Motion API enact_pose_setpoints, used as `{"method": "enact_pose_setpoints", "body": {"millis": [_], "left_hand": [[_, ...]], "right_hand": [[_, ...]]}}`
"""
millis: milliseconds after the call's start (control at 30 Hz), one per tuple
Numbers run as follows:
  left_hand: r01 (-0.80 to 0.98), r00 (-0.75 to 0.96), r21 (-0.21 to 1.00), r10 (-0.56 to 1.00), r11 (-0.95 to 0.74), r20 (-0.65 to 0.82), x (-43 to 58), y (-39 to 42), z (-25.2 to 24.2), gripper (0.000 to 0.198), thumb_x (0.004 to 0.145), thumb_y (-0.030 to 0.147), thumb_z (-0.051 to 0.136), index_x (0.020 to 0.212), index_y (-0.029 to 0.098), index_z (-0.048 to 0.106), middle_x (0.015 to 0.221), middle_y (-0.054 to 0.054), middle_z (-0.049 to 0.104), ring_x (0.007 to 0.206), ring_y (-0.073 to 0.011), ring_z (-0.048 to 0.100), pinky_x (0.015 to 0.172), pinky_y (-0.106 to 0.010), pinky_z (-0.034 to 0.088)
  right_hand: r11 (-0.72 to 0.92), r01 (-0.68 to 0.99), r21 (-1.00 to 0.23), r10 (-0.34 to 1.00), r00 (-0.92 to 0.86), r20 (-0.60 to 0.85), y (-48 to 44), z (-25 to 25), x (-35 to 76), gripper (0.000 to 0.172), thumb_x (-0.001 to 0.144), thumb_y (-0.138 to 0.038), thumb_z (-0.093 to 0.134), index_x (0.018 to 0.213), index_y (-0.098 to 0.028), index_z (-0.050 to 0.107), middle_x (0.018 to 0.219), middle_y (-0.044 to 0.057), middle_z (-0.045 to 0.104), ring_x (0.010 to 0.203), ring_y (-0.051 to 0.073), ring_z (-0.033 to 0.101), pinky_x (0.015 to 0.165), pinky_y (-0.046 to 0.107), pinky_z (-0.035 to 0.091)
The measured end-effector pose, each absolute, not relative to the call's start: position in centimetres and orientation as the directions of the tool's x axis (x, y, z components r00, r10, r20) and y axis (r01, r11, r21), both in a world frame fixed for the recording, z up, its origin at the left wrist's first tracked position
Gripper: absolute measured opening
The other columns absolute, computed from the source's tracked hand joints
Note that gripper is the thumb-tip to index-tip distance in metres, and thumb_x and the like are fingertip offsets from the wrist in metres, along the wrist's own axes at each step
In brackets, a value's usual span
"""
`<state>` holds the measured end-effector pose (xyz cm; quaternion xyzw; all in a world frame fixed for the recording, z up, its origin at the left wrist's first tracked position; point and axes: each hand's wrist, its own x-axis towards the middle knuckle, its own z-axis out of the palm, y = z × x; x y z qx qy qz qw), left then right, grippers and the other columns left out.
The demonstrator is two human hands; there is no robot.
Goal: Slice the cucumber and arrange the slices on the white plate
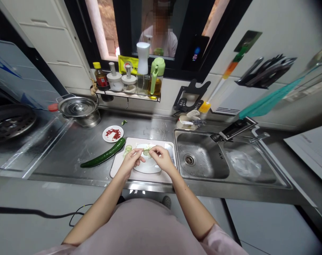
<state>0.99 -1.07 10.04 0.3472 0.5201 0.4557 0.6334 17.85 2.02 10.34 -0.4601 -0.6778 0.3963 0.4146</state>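
Stainless steel counter [57,152] ran beneath a dark-framed window [186,14], with a sink [203,173] to the right, as the head view showed it. On the counter lay a pale chopping board [118,170], and on that a white plate [147,169]. Above the plate, the left hand [132,160] pinched a thin cucumber slice [146,152] by its left edge between thumb and forefinger, the other fingers loosely curled. The right hand [161,156] had its thumb and fingertips closed on the opposite edge. More slices [128,148] sat at the board's left, just beside the plate; a long green cucumber [104,156] lay beyond them, near a small dish [104,134] of red pieces. So thin a round probably called for a light, rim-only pinch, both hands level and low; squeezing or pulling unevenly could have bent or torn it.
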Motion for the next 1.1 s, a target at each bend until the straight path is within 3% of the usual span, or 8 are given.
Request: {"method": "enact_pose_setpoints", "body": {"millis": [167, 433, 800, 1100], "left_hand": [[-0.317, 0.139, 0.831, 0.889, 0.458, -0.437, 1.1, -0.9, 10.8, 0.058, 0.069, 0.054, 0.072, 0.112, 0.017, 0.061, 0.075, -0.004, 0.067, 0.05, -0.0046, 0.046, 0.045, -0.015, 0.024], [-0.361, 0.114, 0.81, 0.884, 0.462, -0.453, 1.1, -0.7, 10.9, 0.057, 0.06, 0.039, 0.082, 0.11, 0.019, 0.062, 0.08, -0.002, 0.065, 0.055, -0.0039, 0.048, 0.046, -0.014, 0.026], [-0.364, 0.023, 0.873, 0.94, 0.324, -0.339, 1.3, -0.1, 10.9, 0.061, 0.052, 0.034, 0.085, 0.107, 0.019, 0.063, 0.067, 0.005, 0.054, 0.053, -0.004, 0.042, 0.046, -0.017, 0.021], [-0.283, -0.031, 0.936, 0.974, 0.208, -0.226, 1.5, 0.2, 10.4, 0.057, 0.057, 0.035, 0.08, 0.108, 0.019, 0.062, 0.071, 0.005, 0.057, 0.056, -0.0057, 0.045, 0.055, -0.019, 0.032]], "right_hand": [[0.336, 0.3, -0.893, 0.916, -0.327, 0.234, 1.6, 10.8, 18.1, 0.016, 0.085, -0.031, 0.058, 0.075, -0.02, 0.065, 0.075, 0.002, 0.062, 0.074, 0.015, 0.055, 0.063, 0.025, 0.04], [0.344, 0.3, -0.89, 0.907, -0.352, 0.232, 1.3, 10.9, 18.5, 0.015, 0.086, -0.031, 0.058, 0.076, -0.021, 0.064, 0.077, 0.002, 0.062, 0.077, 0.015, 0.056, 0.063, 0.025, 0.041], [0.238, 0.278, -0.931, 0.935, -0.326, 0.141, 1.5, 9.8, 18.3, 0.017, 0.084, -0.031, 0.058, 0.073, -0.019, 0.063, 0.074, 0.001, 0.064, 0.074, 0.014, 0.056, 0.066, 0.025, 0.042], [0.13, 0.241, -0.962, 0.955, -0.291, 0.056, 1.8, 9.5, 18.1, 0.018, 0.08, -0.033, 0.06, 0.07, -0.018, 0.063, 0.072, 0.001, 0.064, 0.07, 0.014, 0.057, 0.064, 0.025, 0.043]]}}
